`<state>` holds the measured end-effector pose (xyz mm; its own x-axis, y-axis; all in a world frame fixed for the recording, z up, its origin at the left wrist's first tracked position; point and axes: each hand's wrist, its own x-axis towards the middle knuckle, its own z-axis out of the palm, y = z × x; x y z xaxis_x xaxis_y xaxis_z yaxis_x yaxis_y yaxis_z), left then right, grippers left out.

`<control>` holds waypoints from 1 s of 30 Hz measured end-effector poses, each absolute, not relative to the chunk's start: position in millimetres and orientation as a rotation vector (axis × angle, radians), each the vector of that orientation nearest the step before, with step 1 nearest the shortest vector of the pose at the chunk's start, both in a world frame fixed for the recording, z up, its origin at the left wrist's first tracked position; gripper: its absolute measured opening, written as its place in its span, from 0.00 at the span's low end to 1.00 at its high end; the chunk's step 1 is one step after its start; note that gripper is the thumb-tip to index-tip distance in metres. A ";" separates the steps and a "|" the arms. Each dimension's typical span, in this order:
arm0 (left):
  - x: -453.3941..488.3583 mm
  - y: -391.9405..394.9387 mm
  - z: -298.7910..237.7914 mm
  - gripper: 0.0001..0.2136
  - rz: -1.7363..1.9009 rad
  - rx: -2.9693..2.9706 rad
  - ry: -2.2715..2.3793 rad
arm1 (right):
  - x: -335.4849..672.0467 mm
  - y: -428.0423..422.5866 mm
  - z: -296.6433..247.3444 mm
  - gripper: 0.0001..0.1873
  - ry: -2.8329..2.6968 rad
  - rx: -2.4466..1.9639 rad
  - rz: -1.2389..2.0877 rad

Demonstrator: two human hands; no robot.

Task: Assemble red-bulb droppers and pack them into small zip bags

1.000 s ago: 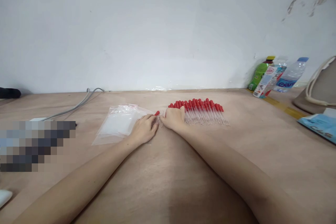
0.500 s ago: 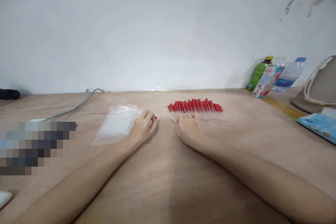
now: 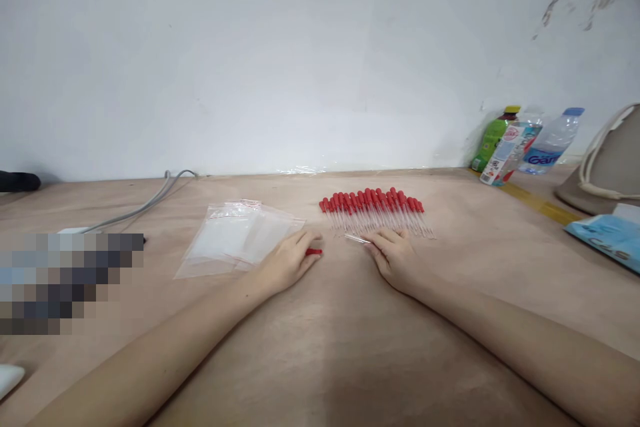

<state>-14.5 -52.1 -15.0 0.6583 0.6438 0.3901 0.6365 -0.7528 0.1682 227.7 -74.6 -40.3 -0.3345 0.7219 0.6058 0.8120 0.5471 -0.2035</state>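
Observation:
A row of glass droppers with red rubber bulbs [image 3: 376, 211] lies on the wooden table [image 3: 320, 333]. My left hand [image 3: 287, 263] rests beside a stack of clear zip bags [image 3: 240, 237], its fingers closed on a red rubber bulb [image 3: 314, 252]. Just in front of the row, my right hand [image 3: 397, 257] pinches a clear glass tube [image 3: 357, 239] at its right end. The tube and the bulb lie apart, with a small gap between them.
Several drink bottles [image 3: 520, 143] stand at the back right against the wall. A beige bag [image 3: 603, 167] and a blue packet [image 3: 607, 237] lie at the right edge. A grey cable [image 3: 145, 203] runs along the back left.
Both hands have drawn back toward me. The left hand left the bags with a red bulb in it. The right hand slid right and took a glass tube from the row.

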 end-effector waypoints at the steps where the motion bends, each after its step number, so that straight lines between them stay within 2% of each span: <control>1: -15.3 -49.9 -17.2 0.10 0.726 2.792 1.074 | 226.7 -75.0 -39.8 0.12 -2.134 -1.228 -0.169; 4: -15.7 -45.4 -21.0 0.07 0.824 2.743 1.041 | 221.4 -79.2 -35.0 0.12 -2.142 -1.193 -0.133; 15: -3.8 -53.3 -19.7 0.08 1.022 2.676 1.019 | 202.0 -87.5 -23.1 0.11 -2.151 -1.028 -0.087; 21: -2.0 -58.7 -17.1 0.08 0.991 2.601 1.037 | 203.1 -85.5 -26.3 0.09 -2.174 -0.974 -0.074; 30: -6.2 -61.2 -23.0 0.09 0.871 2.494 1.001 | 210.5 -77.1 -31.5 0.11 -2.233 -0.939 0.155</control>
